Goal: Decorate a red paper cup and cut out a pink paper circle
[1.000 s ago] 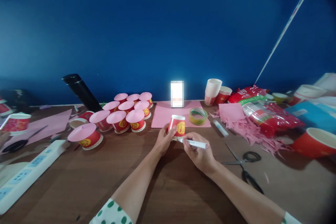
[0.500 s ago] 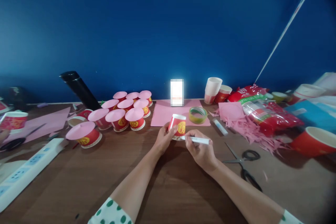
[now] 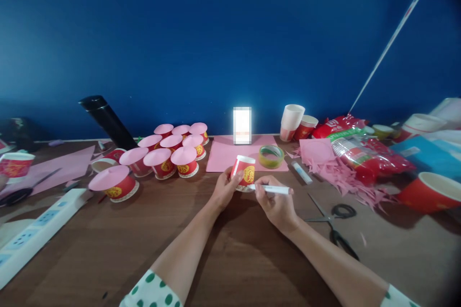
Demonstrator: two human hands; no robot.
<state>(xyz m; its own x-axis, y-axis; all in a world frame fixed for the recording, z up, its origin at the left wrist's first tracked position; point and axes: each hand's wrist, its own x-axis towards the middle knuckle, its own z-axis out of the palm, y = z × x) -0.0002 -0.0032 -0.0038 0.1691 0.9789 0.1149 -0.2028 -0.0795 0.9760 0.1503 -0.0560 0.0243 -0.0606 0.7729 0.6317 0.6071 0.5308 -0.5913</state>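
Observation:
My left hand (image 3: pixel 226 187) is wrapped round the side of a red paper cup (image 3: pixel 248 171) with a yellow emblem and a white edge at top and bottom. My right hand (image 3: pixel 275 206) grips a white marker (image 3: pixel 276 189), its tip end at the cup's lower edge. Whether the tip touches the cup I cannot tell. Behind the cup lies a pink paper sheet (image 3: pixel 221 156) with a roll of tape (image 3: pixel 271 157) on it. To the left stand several red cups topped with pink paper cones (image 3: pixel 157 157).
Open scissors (image 3: pixel 330 219) lie right of my right arm, near a glue stick (image 3: pixel 301 172) and pink paper scraps (image 3: pixel 342 180). Bagged cups (image 3: pixel 370 153) and a red cup (image 3: pixel 432 193) are farther right. A power strip (image 3: pixel 39 230) and black bottle (image 3: pixel 108 122) are at left.
The marker in my right hand has shifted slightly right and tilted a little. My left hand keeps the cup in nearly the same spot. The view has moved slightly.

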